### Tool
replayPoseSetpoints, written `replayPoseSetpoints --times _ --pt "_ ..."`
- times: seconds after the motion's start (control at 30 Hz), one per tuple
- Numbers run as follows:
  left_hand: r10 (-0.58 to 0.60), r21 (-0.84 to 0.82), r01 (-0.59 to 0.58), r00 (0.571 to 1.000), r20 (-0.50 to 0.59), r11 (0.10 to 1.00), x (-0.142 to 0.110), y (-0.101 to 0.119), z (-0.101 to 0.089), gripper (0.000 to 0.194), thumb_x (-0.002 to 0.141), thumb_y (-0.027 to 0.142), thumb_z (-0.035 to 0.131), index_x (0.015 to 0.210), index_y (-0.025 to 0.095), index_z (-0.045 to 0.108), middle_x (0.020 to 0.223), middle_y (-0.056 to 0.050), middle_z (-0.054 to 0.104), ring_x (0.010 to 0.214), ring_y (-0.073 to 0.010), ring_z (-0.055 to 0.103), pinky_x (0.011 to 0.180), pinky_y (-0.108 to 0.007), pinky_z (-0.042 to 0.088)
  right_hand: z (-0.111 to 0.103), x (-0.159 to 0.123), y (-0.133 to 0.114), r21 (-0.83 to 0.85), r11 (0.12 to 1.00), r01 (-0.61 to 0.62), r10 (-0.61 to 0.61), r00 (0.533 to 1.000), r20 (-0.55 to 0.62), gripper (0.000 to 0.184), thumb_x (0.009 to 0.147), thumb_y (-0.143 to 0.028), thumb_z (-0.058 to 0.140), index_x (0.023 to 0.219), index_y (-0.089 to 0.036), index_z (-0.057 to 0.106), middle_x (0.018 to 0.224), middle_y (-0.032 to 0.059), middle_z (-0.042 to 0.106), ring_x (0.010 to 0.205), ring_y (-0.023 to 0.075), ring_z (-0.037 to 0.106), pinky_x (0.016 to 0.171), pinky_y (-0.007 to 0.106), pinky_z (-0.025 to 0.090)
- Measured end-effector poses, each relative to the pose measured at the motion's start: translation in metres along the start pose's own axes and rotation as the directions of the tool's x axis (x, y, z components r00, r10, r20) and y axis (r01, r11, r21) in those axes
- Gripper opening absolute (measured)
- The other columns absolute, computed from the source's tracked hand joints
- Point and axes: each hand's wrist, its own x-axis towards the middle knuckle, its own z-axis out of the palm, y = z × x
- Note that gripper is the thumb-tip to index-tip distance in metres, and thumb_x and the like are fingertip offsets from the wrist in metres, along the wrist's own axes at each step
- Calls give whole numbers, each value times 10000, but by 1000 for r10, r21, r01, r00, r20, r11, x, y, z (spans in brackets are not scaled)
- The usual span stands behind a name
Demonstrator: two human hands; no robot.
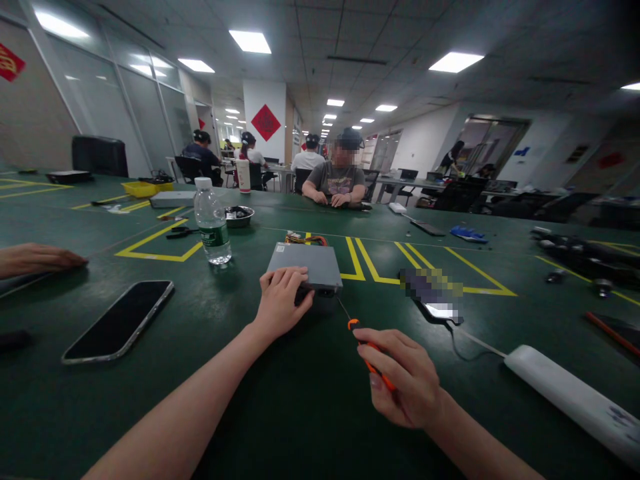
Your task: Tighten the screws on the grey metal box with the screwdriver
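Observation:
A grey metal computer power supply (311, 261) lies on the green tabletop, its bundled coloured wires (307, 240) at the far side. My left hand (285, 300) grips its near left edge, fingers on the top and thumb at the front face. In my right hand (403, 373) is a screwdriver (354, 325) with an orange and black handle. Its thin shaft points up and left toward the near right corner of the power supply. Whether the tip touches the casing I cannot tell.
Left stand a water bottle (213, 227), a metal bowl (245, 217) and a phone (120, 320); another person's hand (43, 259) rests there. Right lie a second phone (440, 312) and a white power strip (570, 393). A person (336, 177) sits opposite.

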Motion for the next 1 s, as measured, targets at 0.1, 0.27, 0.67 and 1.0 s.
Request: replayPoseSetpoints --times 0.1,0.27,0.67,1.0 --pt "4 3 -4 1000 2 1000 0 0 0 187 793 308 530 966 242 510 1143 -9 601 1054 -208 496 869 -398 264 0 -1 1 -17 1000 -7 7 1000 -4 260 738 -108 420 971 -132 530 953 132 583 807 176 588 629 301 504" --pt "-8 -18 8 1000 -7 1000 0 0 1 183 792 308 528 961 238 515 1131 -15 607 1053 -210 495 868 -398 264 -3 1 -3 -27 999 -39 40 997 69 269 766 -166 438 1022 -129 511 1012 147 576 902 201 591 689 322 521" --pt "-12 -51 11 1000 -9 999 -2 -2 1 195 789 305 525 970 233 528 1135 -30 604 1065 -222 483 869 -404 272 -5 4 -38 -490 847 -206 276 958 73 233 909 -291 412 960 -115 557 838 108 604 679 156 581 584 268 485" --pt "8 -65 -9 1000 -26 998 -3 -4 1 212 798 302 512 998 233 530 1119 -37 607 1057 -224 484 877 -410 276 8 17 -59 -710 654 -262 418 907 50 308 945 -258 294 956 -144 580 701 46 561 521 139 509 497 263 394"
